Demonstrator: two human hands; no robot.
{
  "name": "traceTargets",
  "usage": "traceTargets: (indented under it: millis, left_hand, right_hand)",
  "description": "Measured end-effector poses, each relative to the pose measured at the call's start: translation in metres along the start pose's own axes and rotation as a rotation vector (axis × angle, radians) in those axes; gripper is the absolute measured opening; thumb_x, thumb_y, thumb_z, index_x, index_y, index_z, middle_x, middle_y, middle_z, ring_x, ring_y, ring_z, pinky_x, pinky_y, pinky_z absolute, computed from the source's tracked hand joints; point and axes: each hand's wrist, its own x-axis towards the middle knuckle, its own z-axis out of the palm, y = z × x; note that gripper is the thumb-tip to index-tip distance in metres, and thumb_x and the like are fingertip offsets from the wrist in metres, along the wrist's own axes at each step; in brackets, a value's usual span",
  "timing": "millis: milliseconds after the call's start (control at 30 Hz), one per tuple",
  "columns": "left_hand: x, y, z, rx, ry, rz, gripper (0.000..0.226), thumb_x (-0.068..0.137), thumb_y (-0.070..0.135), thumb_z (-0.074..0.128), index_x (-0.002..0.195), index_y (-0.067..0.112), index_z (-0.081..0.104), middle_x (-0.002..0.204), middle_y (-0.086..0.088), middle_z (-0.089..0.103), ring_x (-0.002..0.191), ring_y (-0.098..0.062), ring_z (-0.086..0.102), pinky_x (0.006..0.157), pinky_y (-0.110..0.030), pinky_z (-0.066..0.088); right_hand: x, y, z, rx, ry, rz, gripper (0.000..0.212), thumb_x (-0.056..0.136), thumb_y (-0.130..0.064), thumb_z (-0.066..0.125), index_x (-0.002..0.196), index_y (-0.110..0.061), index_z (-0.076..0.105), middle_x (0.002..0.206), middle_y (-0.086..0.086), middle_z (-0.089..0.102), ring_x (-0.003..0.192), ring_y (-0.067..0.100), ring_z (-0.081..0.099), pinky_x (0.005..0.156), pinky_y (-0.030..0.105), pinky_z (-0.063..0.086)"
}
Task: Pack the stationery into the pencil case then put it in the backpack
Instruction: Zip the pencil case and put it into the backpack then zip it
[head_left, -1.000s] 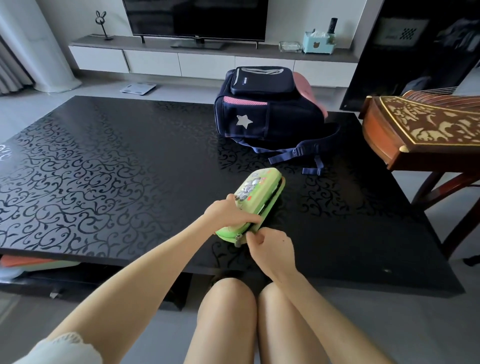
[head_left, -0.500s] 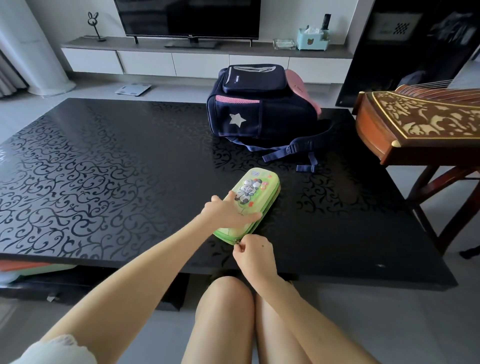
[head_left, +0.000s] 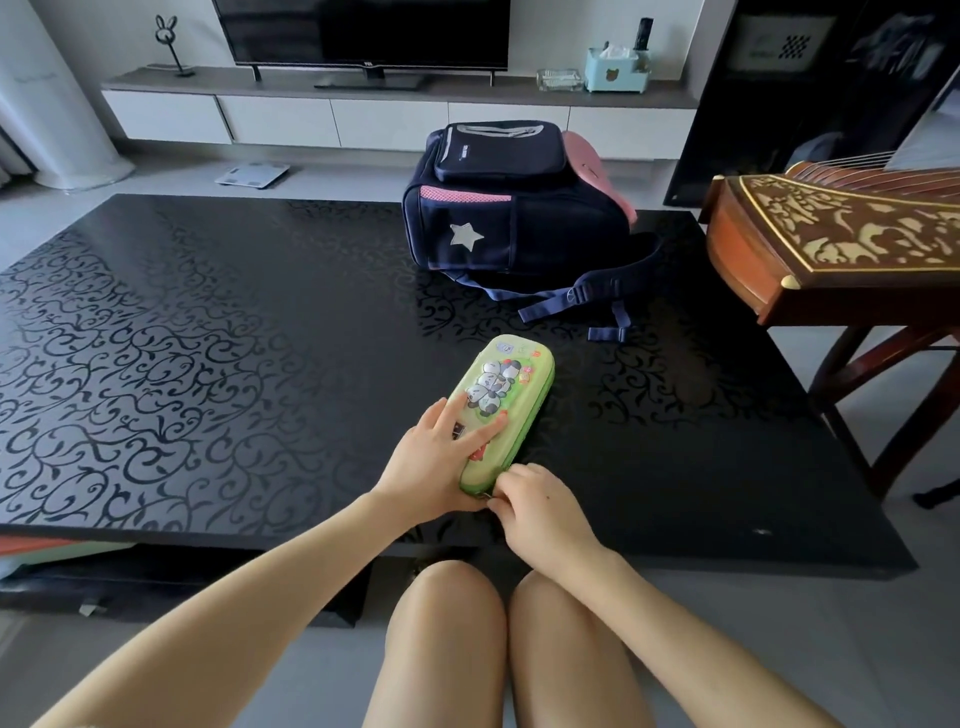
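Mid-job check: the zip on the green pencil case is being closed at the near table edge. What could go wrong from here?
1. The pencil case lies close to the table edge, so a hard zip pull by the right hand might drag it off.
2. The left hand only presses flat on the lid, so the case may slide.
3. The backpack looks zipped, so it probably needs opening first.

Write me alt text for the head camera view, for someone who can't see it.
A person's left hand presses flat on a green pencil case lying on a black patterned table, while the right hand pinches at the case's near end, apparently at the zipper. A navy backpack with a silver star stands farther back on the table.
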Motion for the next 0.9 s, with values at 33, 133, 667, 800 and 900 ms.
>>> traceTargets:
  millis: [33,133,667,800,900]
  left_hand:
    - [-0.001,-0.001,0.002,-0.024,0.019,0.010,0.093,0.059,0.057,0.073,0.139,0.043,0.027,0.148,-0.012,0.026,0.127,-0.034,0.033,0.089,-0.044,0.049]
    - [-0.001,-0.007,0.003,-0.076,0.004,0.026,0.091,0.059,0.052,0.076,0.137,0.045,0.029,0.149,-0.010,0.025,0.131,-0.034,0.028,0.099,-0.046,0.043]
    - [0.035,-0.005,-0.025,0.210,-0.334,0.133,0.105,0.059,0.074,0.060,0.141,0.046,0.001,0.154,-0.008,0.015,0.140,-0.030,0.014,0.114,-0.053,0.007]
    - [0.038,-0.002,-0.020,0.131,-0.294,0.202,0.093,0.060,0.068,0.064,0.137,0.052,0.014,0.140,0.001,0.031,0.122,-0.022,0.030,0.108,-0.037,0.022]
    - [0.034,-0.003,-0.016,0.110,-0.279,0.231,0.090,0.062,0.065,0.065,0.136,0.054,0.016,0.141,0.000,0.031,0.121,-0.023,0.030,0.108,-0.037,0.023]
  right_hand:
    - [-0.001,0.003,0.000,-0.048,0.008,-0.017,0.014,0.091,-0.018,0.049,0.087,-0.008,0.058,0.095,0.007,0.060,0.092,0.024,0.051,0.071,0.035,0.042]
    - [0.003,0.019,-0.006,-0.148,0.037,0.018,0.014,0.091,-0.020,0.049,0.087,-0.009,0.057,0.094,0.007,0.060,0.093,0.027,0.052,0.070,0.039,0.043]
    - [-0.026,0.069,-0.040,-0.028,-0.004,0.004,0.013,0.092,-0.017,0.054,0.085,-0.010,0.063,0.083,0.001,0.061,0.078,0.017,0.055,0.070,0.028,0.045]
    - [-0.034,0.083,-0.045,-0.173,0.029,-0.115,0.008,0.084,-0.013,0.066,0.077,-0.009,0.064,0.073,0.002,0.063,0.068,0.020,0.058,0.061,0.033,0.050]
    - [-0.026,0.098,-0.052,-0.299,0.068,-0.121,0.017,0.078,-0.012,0.073,0.069,-0.012,0.058,0.062,0.000,0.058,0.057,0.021,0.055,0.052,0.033,0.047]
